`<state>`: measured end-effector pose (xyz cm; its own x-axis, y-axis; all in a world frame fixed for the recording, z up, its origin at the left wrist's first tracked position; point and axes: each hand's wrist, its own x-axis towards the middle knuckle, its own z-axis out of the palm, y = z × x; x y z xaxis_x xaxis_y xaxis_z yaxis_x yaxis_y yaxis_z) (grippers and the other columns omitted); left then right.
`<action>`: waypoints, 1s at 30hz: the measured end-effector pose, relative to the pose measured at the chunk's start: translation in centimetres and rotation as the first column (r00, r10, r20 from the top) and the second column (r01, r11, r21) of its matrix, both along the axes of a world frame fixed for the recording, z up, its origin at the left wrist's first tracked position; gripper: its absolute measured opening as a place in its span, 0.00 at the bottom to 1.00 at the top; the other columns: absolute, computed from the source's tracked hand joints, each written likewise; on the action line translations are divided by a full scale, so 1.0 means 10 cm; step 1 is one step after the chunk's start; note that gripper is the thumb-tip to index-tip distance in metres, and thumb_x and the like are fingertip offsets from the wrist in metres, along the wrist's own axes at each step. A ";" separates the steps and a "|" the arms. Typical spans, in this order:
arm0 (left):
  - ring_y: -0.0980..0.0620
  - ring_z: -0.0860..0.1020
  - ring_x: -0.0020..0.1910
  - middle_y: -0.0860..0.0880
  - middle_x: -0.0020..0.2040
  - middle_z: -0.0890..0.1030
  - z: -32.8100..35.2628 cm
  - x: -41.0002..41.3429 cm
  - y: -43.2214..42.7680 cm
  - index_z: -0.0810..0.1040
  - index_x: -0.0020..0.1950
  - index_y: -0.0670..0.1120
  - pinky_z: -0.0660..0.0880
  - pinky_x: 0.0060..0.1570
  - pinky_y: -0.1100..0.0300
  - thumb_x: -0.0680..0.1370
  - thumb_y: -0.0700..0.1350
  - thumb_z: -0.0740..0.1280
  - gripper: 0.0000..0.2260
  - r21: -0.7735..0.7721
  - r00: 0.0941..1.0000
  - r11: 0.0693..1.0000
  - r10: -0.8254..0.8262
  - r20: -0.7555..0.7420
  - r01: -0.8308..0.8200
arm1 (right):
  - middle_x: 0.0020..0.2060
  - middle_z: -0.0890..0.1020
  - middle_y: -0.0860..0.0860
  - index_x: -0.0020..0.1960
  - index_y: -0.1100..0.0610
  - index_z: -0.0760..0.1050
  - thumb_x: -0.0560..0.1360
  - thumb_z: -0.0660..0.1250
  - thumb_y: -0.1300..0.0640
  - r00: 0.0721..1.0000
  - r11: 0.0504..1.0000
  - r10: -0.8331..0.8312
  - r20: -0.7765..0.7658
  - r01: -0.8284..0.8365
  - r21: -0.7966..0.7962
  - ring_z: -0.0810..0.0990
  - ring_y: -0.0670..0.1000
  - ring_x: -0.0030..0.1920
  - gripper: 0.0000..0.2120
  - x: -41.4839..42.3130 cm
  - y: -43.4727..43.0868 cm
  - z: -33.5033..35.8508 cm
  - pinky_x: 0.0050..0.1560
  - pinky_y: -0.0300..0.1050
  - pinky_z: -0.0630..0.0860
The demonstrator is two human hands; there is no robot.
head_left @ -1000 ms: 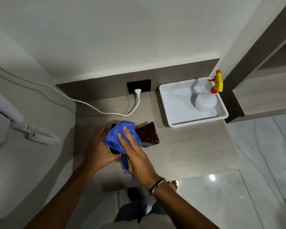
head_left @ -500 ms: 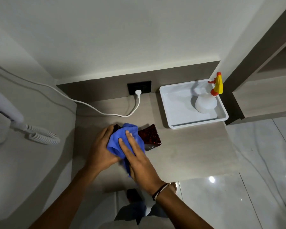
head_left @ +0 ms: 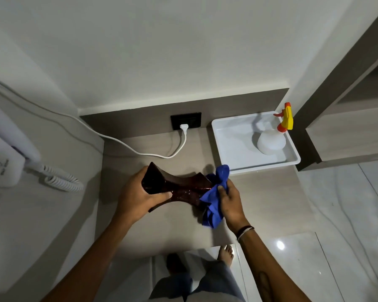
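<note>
A dark red glossy dish (head_left: 179, 186) with upturned corners is lifted and tilted above the grey wooden counter (head_left: 260, 199). My left hand (head_left: 138, 195) grips its left end, thumb across the near face. My right hand (head_left: 231, 201) holds a crumpled blue cloth (head_left: 216, 192) against the dish's right end; part of the cloth hangs below my palm.
A white tray (head_left: 231, 144) at the back right holds a white spray bottle (head_left: 271, 142) with a yellow and orange trigger. A white cable (head_left: 140, 151) runs to a black wall socket (head_left: 186, 120). A wall-mounted hair dryer (head_left: 7, 153) with coiled cord sits at the left.
The dish lay on the counter under the cloth and both hands. Now my left hand has lifted and tilted it, and my right hand has slid the cloth to its right end.
</note>
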<state>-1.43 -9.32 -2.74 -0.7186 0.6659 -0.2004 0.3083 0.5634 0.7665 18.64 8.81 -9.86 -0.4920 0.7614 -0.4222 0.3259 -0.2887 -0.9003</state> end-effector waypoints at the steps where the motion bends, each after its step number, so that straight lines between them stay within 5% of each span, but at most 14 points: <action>1: 0.55 0.86 0.55 0.57 0.56 0.87 0.00 0.00 0.00 0.80 0.64 0.58 0.85 0.58 0.43 0.62 0.68 0.83 0.35 0.014 0.998 0.999 0.034 0.057 -0.035 | 0.67 0.83 0.65 0.74 0.65 0.74 0.88 0.56 0.67 0.998 0.982 -0.045 -0.048 0.035 -0.185 0.83 0.65 0.64 0.16 -0.01 0.02 0.02 0.73 0.69 0.76; 4: 0.52 0.79 0.70 0.55 0.74 0.78 0.03 0.06 0.01 0.60 0.84 0.64 0.78 0.71 0.44 0.63 0.81 0.73 0.53 -0.053 0.997 0.998 0.042 0.063 -0.039 | 0.60 0.88 0.62 0.71 0.63 0.77 0.89 0.54 0.66 0.992 0.918 -0.100 -0.078 0.061 -0.391 0.87 0.64 0.58 0.16 -0.04 0.06 0.05 0.67 0.63 0.82; 7: 0.43 0.60 0.85 0.53 0.89 0.51 0.01 0.16 -0.04 0.43 0.85 0.71 0.71 0.75 0.32 0.62 0.86 0.66 0.58 -0.201 0.968 0.965 -0.201 -0.148 0.170 | 0.51 0.91 0.57 0.66 0.63 0.79 0.89 0.54 0.67 0.994 0.925 -0.098 -0.057 0.070 -0.373 0.90 0.56 0.49 0.15 -0.11 0.08 0.05 0.56 0.51 0.88; 10: 0.40 0.52 0.87 0.56 0.88 0.35 -0.03 0.22 -0.10 0.35 0.86 0.64 0.66 0.76 0.35 0.57 0.83 0.74 0.70 -0.320 0.884 0.900 -0.385 -0.264 0.296 | 0.59 0.87 0.66 0.69 0.67 0.77 0.88 0.55 0.67 0.998 0.951 -0.065 -0.023 0.055 -0.303 0.86 0.66 0.55 0.15 -0.20 0.13 0.00 0.58 0.61 0.84; 13: 0.43 0.44 0.88 0.47 0.89 0.40 -0.08 0.20 -0.12 0.38 0.88 0.49 0.54 0.84 0.42 0.64 0.60 0.86 0.69 -0.352 0.765 0.875 -0.469 -0.442 0.333 | 0.62 0.85 0.67 0.69 0.67 0.77 0.88 0.56 0.67 1.000 0.982 0.006 0.026 -0.001 -0.189 0.84 0.70 0.61 0.15 -0.29 0.17 -0.03 0.65 0.63 0.82; 15: 0.43 0.50 0.88 0.42 0.89 0.49 -0.09 0.20 -0.09 0.47 0.88 0.42 0.57 0.84 0.46 0.66 0.46 0.86 0.62 -0.276 0.771 0.908 -0.414 -0.484 0.314 | 0.60 0.86 0.63 0.68 0.65 0.78 0.88 0.57 0.67 0.997 0.996 0.064 0.049 -0.060 -0.066 0.85 0.65 0.61 0.14 -0.33 0.18 -0.01 0.69 0.61 0.81; 18: 0.40 0.62 0.85 0.38 0.85 0.62 -0.10 0.21 -0.07 0.58 0.85 0.38 0.61 0.81 0.48 0.65 0.38 0.85 0.55 -0.181 0.815 0.939 -0.343 -0.466 0.292 | 0.62 0.84 0.59 0.71 0.65 0.76 0.87 0.57 0.69 0.991 0.983 0.099 0.095 -0.112 0.145 0.83 0.57 0.62 0.16 -0.35 0.11 0.08 0.72 0.62 0.77; 21: 0.36 0.72 0.78 0.36 0.78 0.72 -0.16 0.18 -0.08 0.65 0.82 0.36 0.67 0.78 0.49 0.63 0.37 0.85 0.51 -0.141 0.813 0.949 -0.315 -0.491 0.283 | 0.75 0.78 0.60 0.79 0.65 0.70 0.85 0.57 0.73 0.993 0.922 0.044 0.111 -0.083 0.378 0.76 0.59 0.76 0.23 -0.25 -0.05 0.24 0.80 0.55 0.69; 23: 0.36 0.77 0.69 0.38 0.71 0.77 -0.20 0.15 -0.08 0.68 0.78 0.36 0.71 0.71 0.53 0.62 0.40 0.84 0.47 -0.155 0.827 0.955 -0.297 -0.478 0.253 | 0.77 0.76 0.61 0.80 0.58 0.71 0.87 0.57 0.69 0.998 0.943 0.063 -0.029 -0.050 0.329 0.74 0.55 0.79 0.24 -0.20 -0.24 0.37 0.81 0.50 0.68; 26: 0.39 0.79 0.67 0.40 0.70 0.78 -0.22 0.13 -0.04 0.73 0.75 0.39 0.73 0.70 0.51 0.67 0.51 0.80 0.40 -0.071 0.874 0.957 -0.287 -0.391 0.283 | 0.67 0.83 0.58 0.80 0.46 0.72 0.89 0.58 0.50 0.931 0.893 0.353 -0.094 -0.305 0.332 0.88 0.55 0.58 0.20 -0.27 -0.65 0.57 0.57 0.50 0.87; 27: 0.42 0.78 0.69 0.43 0.71 0.78 -0.22 0.12 -0.03 0.72 0.75 0.42 0.71 0.73 0.53 0.69 0.55 0.78 0.38 -0.005 0.886 0.952 -0.288 -0.364 0.307 | 0.72 0.78 0.55 0.83 0.45 0.66 0.89 0.60 0.54 0.872 0.823 0.484 -0.069 -0.427 0.375 0.86 0.58 0.61 0.23 -0.27 -0.78 0.53 0.59 0.49 0.86; 29: 0.47 0.76 0.68 0.47 0.71 0.76 -0.20 0.08 -0.05 0.70 0.76 0.45 0.65 0.75 0.62 0.68 0.55 0.78 0.39 0.013 0.880 0.947 -0.293 -0.375 0.321 | 0.87 0.58 0.54 0.86 0.44 0.54 0.86 0.62 0.69 0.782 0.646 0.623 0.024 -0.532 0.547 0.63 0.57 0.85 0.37 -0.25 -0.88 0.30 0.83 0.51 0.68; 30: 0.45 0.76 0.67 0.45 0.70 0.75 -0.21 0.06 -0.06 0.70 0.76 0.42 0.64 0.73 0.64 0.65 0.52 0.80 0.42 -0.035 0.871 0.951 -0.295 -0.394 0.306 | 0.88 0.53 0.50 0.86 0.43 0.53 0.85 0.62 0.70 0.776 0.613 0.629 0.056 -0.539 0.578 0.54 0.55 0.88 0.39 -0.24 -0.82 0.23 0.85 0.53 0.62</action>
